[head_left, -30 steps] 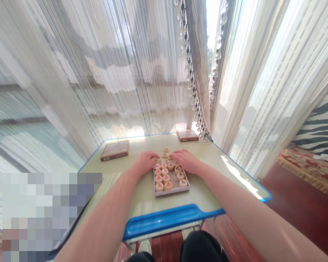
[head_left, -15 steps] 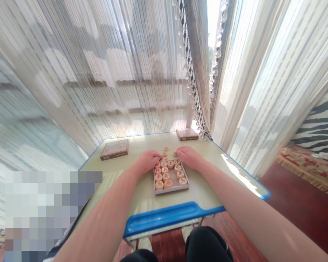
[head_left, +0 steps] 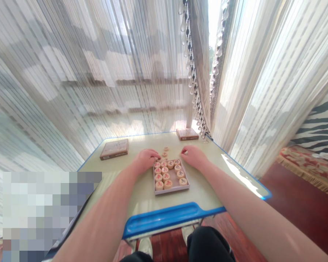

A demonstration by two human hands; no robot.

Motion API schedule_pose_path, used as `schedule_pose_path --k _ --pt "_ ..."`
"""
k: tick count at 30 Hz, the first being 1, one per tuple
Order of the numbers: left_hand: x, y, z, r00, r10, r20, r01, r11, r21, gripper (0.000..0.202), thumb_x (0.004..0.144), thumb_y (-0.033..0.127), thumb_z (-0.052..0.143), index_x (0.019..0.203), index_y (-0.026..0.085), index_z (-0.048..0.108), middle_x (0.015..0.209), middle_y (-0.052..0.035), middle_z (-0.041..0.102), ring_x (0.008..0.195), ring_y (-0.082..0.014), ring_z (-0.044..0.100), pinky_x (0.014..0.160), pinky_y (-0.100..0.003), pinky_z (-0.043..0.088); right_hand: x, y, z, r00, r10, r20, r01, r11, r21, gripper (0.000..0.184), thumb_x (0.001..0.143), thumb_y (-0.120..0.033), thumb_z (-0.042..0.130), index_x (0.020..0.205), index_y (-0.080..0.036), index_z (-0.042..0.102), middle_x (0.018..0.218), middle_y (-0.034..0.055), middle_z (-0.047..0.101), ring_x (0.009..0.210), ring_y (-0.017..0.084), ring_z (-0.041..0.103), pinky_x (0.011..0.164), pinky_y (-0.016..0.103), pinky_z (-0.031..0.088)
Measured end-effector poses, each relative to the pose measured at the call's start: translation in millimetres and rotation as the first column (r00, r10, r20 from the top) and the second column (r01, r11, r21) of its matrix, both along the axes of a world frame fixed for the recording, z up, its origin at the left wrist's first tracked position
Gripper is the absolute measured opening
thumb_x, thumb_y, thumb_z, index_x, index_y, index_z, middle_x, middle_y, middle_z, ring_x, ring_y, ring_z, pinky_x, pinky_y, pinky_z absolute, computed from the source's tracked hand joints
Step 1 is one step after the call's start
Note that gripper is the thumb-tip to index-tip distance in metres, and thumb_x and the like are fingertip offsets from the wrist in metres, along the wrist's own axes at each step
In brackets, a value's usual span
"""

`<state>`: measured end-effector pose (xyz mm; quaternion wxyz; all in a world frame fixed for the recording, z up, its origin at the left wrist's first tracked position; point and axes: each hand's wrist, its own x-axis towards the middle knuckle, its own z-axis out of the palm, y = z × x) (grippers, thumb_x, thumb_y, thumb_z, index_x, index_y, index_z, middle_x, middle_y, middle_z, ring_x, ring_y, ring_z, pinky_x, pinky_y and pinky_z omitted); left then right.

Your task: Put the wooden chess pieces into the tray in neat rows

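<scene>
In the head view, my left hand (head_left: 147,159) is at the upper left corner of a shallow open box (head_left: 171,190), its fingers closed around a pale round piece that barely shows. My right hand (head_left: 193,157) is off the box's upper right corner, with fingers curled and pinched on what appears to be a xiangqi piece, mostly hidden. Inside the box lie wooden xiangqi pieces: red-marked ones (head_left: 166,177) in two columns at left, black-marked ones (head_left: 180,174) along the right and top. Beyond the box, loose xiangqi pieces (head_left: 164,154) lie on the table.
The pale table (head_left: 142,198) has a blue rim with a molded tray (head_left: 164,215) at the near edge. A flat brown box (head_left: 114,149) lies at the far left and another flat box (head_left: 187,134) at the far right. Sheer curtains (head_left: 142,72) hang behind.
My right hand has moved a little to the right, away from the loose pieces, and its fingers have curled in. My left hand has shifted slightly left. The box has stayed put.
</scene>
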<state>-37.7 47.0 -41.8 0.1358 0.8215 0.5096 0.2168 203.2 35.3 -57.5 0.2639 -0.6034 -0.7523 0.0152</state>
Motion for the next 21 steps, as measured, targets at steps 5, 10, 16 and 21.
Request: schedule_pose_path --k 5,10,16,21 --pt "-4.1 1.5 -2.2 0.995 0.076 -0.057 -0.075 0.997 0.019 0.039 0.072 0.015 0.041 0.097 0.024 0.071 0.108 -0.0018 0.066 0.100 -0.0196 0.058 0.094 -0.030 0.042 -3.9 -0.1 0.3 0.997 0.067 -0.045 -0.067 0.998 -0.018 0.017 0.079 -0.027 0.053 0.085 -0.020 0.067 0.091 0.0053 0.068 0.091 0.021 0.057 0.082 0.032 0.042" --pt "-1.6 -1.7 0.3 0.994 0.098 -0.039 -0.098 0.995 -0.004 0.042 0.074 0.016 0.041 0.106 0.023 0.067 0.109 -0.0035 0.066 0.103 -0.0203 0.057 0.096 -0.032 0.041 -6.9 -1.7 -0.4 0.980 0.170 -0.105 -0.174 0.984 -0.027 0.024 0.081 -0.028 0.052 0.100 -0.019 0.065 0.098 0.0063 0.067 0.098 0.021 0.055 0.087 0.033 0.041" --pt "-0.1 -3.5 1.6 0.993 0.106 -0.054 -0.108 0.994 -0.027 0.037 0.076 0.019 0.042 0.101 0.024 0.069 0.108 -0.0023 0.067 0.103 -0.0211 0.057 0.096 -0.032 0.041 -7.2 -1.4 -1.9 0.969 0.205 -0.136 -0.210 0.977 -0.025 0.021 0.081 -0.028 0.053 0.094 -0.019 0.067 0.100 0.0061 0.067 0.096 0.020 0.056 0.086 0.034 0.042" --pt "1.4 -2.1 -1.6 0.996 0.090 -0.016 -0.088 0.993 0.073 0.044 0.075 0.014 0.040 0.111 0.022 0.064 0.117 -0.0037 0.062 0.110 -0.0207 0.053 0.099 -0.031 0.038 -6.2 0.2 -2.9 0.973 0.208 -0.105 -0.209 0.978 -0.005 0.020 0.082 -0.023 0.051 0.093 -0.020 0.067 0.098 0.0048 0.068 0.096 0.020 0.056 0.088 0.034 0.041"
